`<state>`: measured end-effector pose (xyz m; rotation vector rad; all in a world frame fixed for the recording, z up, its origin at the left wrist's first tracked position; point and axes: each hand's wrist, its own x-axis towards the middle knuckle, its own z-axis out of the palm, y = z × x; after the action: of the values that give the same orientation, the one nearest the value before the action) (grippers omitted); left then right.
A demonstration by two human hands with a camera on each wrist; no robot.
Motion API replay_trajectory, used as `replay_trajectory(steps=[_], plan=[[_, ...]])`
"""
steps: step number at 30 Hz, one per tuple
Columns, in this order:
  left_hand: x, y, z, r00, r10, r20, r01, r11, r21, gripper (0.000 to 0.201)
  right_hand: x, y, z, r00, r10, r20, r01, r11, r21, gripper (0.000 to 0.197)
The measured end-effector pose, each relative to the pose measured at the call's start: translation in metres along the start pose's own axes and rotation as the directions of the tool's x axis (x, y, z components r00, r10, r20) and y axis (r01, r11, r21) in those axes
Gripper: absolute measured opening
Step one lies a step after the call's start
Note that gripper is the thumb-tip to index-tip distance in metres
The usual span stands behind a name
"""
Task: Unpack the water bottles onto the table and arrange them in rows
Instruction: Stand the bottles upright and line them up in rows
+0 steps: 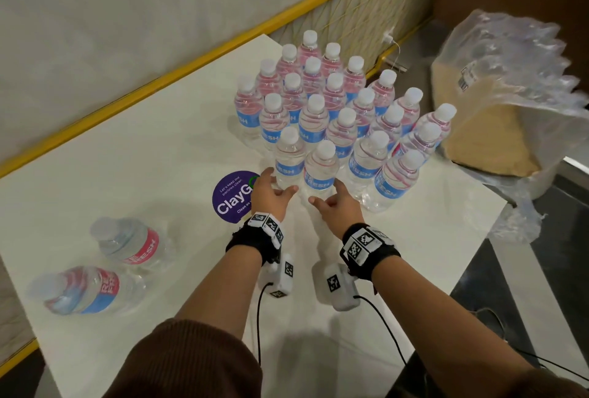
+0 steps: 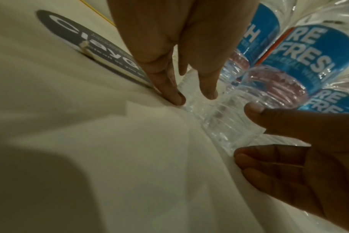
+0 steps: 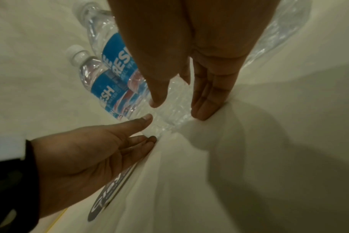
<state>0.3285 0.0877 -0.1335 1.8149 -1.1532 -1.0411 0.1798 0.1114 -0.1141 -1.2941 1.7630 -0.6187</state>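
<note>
Several water bottles (image 1: 344,101) with white caps and blue labels stand in rows on the white table (image 1: 159,158). Two more bottles (image 1: 127,243) (image 1: 86,289) lie on their sides at the left. My left hand (image 1: 280,182) (image 2: 195,97) reaches with straight fingers to the base of the front-left bottle (image 1: 288,158). My right hand (image 1: 328,193) (image 3: 177,108) has its thumb and straight fingers on either side of the base of the front bottle (image 1: 320,171) (image 3: 173,100). Neither hand curls round a bottle.
A torn plastic wrap (image 1: 510,56) over a cardboard tray (image 1: 487,129) sits past the table's right end. A round purple sticker (image 1: 232,198) lies on the table by my left hand. A yellow-edged wall rail (image 1: 159,78) runs along the far side.
</note>
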Motion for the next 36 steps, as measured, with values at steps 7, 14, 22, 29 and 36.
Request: replay_trajectory(steps=[7,14,22,29,36], plan=[[0.01,-0.005,0.008,0.998,0.039,-0.045,-0.038,0.999,0.015,0.043,0.005,-0.001,0.006,0.997,0.032,-0.07,-0.029,0.998,0.053,0.063],[0.011,0.001,0.011,0.995,-0.017,-0.102,0.012,0.999,-0.049,0.063,0.008,-0.007,0.013,0.991,0.083,-0.104,-0.075,0.994,0.077,0.068],[0.01,0.005,0.012,0.995,-0.017,-0.102,0.011,0.998,-0.063,0.056,0.008,-0.002,0.01,0.994,0.048,-0.095,-0.043,0.998,0.052,0.068],[0.01,0.008,0.01,0.994,0.033,-0.106,-0.035,0.999,-0.009,0.053,0.006,-0.004,0.013,0.989,0.071,-0.129,-0.059,0.994,0.091,0.061],[0.004,0.016,0.004,0.999,-0.006,-0.048,0.006,1.0,0.008,0.058,0.005,-0.006,0.012,0.989,0.102,-0.103,-0.09,0.989,0.117,0.066]])
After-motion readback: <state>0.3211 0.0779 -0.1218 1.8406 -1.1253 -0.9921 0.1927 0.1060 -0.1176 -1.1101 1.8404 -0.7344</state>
